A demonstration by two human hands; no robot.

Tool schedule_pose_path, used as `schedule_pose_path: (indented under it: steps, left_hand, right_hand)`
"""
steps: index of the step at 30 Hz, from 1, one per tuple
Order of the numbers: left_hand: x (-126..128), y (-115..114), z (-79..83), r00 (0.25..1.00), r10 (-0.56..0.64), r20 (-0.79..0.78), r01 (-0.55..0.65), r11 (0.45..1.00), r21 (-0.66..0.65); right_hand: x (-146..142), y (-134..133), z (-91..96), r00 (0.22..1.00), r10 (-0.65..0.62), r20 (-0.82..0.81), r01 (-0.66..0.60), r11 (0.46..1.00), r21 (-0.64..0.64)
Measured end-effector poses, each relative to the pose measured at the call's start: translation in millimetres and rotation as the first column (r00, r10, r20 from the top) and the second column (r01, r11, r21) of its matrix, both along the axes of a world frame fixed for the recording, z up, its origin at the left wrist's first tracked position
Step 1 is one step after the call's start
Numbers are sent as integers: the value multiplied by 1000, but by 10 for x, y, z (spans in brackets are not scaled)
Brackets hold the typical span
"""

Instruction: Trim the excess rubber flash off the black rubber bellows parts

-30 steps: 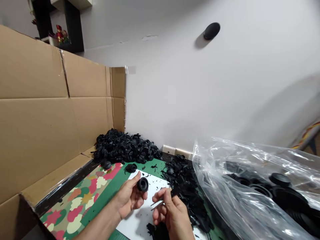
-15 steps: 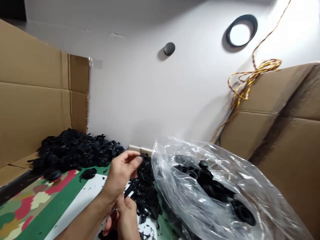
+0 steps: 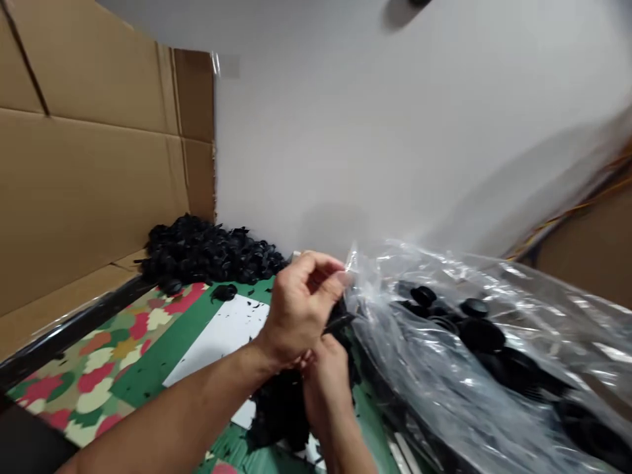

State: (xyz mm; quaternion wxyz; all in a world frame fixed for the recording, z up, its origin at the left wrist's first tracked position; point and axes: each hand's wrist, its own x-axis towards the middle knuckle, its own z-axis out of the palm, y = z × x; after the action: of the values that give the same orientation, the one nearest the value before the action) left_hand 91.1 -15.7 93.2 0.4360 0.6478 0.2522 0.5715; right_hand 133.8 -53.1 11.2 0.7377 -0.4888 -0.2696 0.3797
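Note:
My left hand reaches across from the left, thumb and forefinger pinched together at the rim of a clear plastic bag. A peak of the film rises at those fingertips. Below it, my right hand is closed with curled fingers close under the left wrist; whatever it holds is hidden. Round black plastic parts lie inside the bag. Beneath and between my hands is a heap of black scraps.
A larger pile of black pieces sits against a cardboard box wall at the left. A white sheet with black crumbs lies on a green surface, beside a patterned cloth. A grey wall stands behind.
The view has shifted, so the box and pile appear farther right. My left hand has come to the bag's rim and pinched it. The right hand stays low beside the left wrist.

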Motion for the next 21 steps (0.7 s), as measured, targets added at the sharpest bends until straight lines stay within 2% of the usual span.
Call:
schedule_pose_path:
  steps: [2,3,4,7,9,12,14,16,21]
  left_hand:
    - [-289,61,-170,999,22,-42,-29,987,-160]
    - [-404,89,-267,993,20,-118,-47,973,-228]
    - [-498,107,-367,965,-44,-258,-38,952,-304]
    - [-664,57,-627,897,-169,-408,6,929,-371]
    - [-701,-44,-731,845,-219,-487,42,936,-348]
    - [-717,-154,-781,620,-168,-766,102,986,-134]
    - [-740,-134,-769,515,-99,-852,88,994,-62]
    - [-790,-43,-745,479,-79,-874,54,997,-61]
    - [-943,188,-695,475,-103,-874,45,995,-93]
  right_hand:
    - [133,-41,32,993,33,-117,-35,999,-12]
    - [194,-63,50,988,33,-149,-34,999,-8]
    - [246,-83,68,986,26,-166,-25,1000,5]
    - [340,-114,97,992,-39,-122,42,999,20]
    - [356,-113,79,996,-59,-65,60,998,9]
    - [346,-102,20,1000,-13,-7,13,1000,-8]
    - [338,-101,-13,999,27,18,-26,999,-22]
    - [342,-104,-31,998,28,50,-27,999,-25]
    - [398,-88,-52,989,-64,132,65,998,-5]
